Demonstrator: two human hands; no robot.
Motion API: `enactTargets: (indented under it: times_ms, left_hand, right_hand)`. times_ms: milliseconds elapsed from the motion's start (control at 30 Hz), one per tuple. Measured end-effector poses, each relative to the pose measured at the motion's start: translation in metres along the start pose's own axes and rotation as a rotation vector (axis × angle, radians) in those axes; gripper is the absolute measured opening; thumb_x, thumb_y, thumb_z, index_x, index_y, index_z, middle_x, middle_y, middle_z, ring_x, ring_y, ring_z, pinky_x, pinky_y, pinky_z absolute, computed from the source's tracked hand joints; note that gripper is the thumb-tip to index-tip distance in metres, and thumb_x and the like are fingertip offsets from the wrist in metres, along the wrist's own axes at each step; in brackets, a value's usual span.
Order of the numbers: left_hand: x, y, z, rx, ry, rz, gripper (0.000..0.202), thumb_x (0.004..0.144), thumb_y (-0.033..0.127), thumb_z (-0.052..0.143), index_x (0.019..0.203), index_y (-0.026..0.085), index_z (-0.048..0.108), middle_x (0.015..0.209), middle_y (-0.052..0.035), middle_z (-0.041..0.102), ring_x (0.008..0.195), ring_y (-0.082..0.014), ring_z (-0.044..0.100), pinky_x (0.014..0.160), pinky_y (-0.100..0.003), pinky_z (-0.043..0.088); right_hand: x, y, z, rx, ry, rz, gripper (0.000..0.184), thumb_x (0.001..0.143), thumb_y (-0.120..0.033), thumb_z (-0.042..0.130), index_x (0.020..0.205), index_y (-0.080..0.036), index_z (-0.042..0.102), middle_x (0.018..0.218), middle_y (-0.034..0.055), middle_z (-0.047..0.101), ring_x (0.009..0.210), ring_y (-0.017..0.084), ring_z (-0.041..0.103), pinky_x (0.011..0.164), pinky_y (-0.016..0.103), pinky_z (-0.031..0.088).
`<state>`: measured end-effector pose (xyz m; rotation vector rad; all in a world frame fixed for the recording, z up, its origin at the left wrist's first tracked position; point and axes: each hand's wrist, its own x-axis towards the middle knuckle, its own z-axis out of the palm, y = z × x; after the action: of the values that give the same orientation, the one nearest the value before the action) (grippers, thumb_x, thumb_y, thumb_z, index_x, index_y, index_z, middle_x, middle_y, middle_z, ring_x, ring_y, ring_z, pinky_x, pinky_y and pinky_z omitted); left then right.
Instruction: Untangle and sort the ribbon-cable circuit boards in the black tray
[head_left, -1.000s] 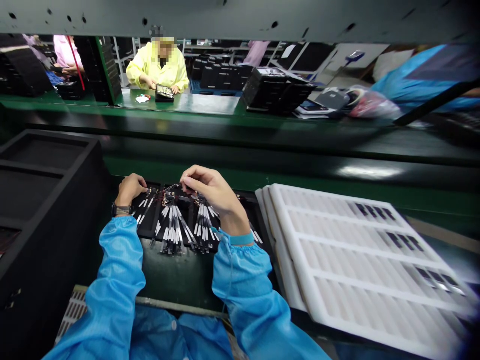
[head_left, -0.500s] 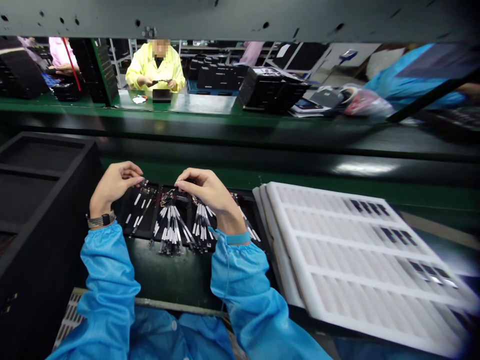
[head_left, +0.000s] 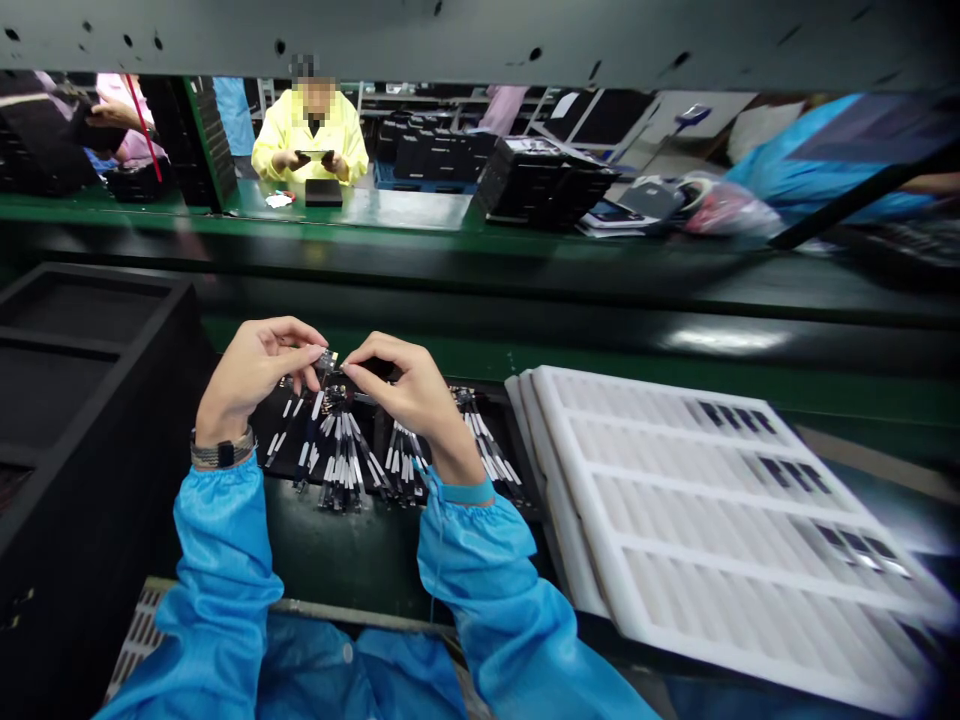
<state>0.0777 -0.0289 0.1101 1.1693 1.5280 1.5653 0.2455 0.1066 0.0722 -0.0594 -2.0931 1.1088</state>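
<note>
My left hand point(head_left: 251, 378) pinches a small circuit board point(head_left: 328, 360) between thumb and fingertips, with a flex strip seeming to hang below it. Close to the board's right side, my right hand point(head_left: 412, 388) has thumb and forefinger pressed together; whatever is between them is too small to make out. Both hands are above a black tray point(head_left: 375, 432). In it lie fanned bundles of black-and-white flex cables point(head_left: 345, 455), their ends spilling over the near edge. Another bundle point(head_left: 491, 440) lies right of my right wrist.
Stacked white foam trays point(head_left: 645, 480) stand at the right, with several black pieces point(head_left: 739, 415) in the slots. A large black case point(head_left: 142, 400) is at the left. Across the green bench, a person in yellow point(head_left: 311, 125) handles a flat object. A grey beam point(head_left: 420, 40) spans the top.
My left hand has moved right, with the small circuit board now visible in its fingers. My right hand has shifted slightly left, bringing the fingertips close together.
</note>
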Motion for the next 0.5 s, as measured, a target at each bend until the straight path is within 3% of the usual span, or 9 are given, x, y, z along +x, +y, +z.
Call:
enactTargets:
  times_ms: [500]
  left_hand:
    - [0.0021, 0.0016, 0.0095, -0.019, 0.034, -0.086, 0.017, 0.078, 0.025, 0.083, 0.083, 0.013, 0.072, 0.060, -0.0047, 0.073, 0.045, -0.0165, 0.068, 0.043, -0.021, 0.051]
  right_hand:
    - [-0.0010, -0.0029, 0.0027, -0.194, 0.047, -0.129, 0.012, 0.099, -0.014, 0.069, 0.089, -0.018, 0.074, 0.085, 0.0033, 0.068, 0.081, 0.017, 0.065, 0.074, 0.030, 0.049]
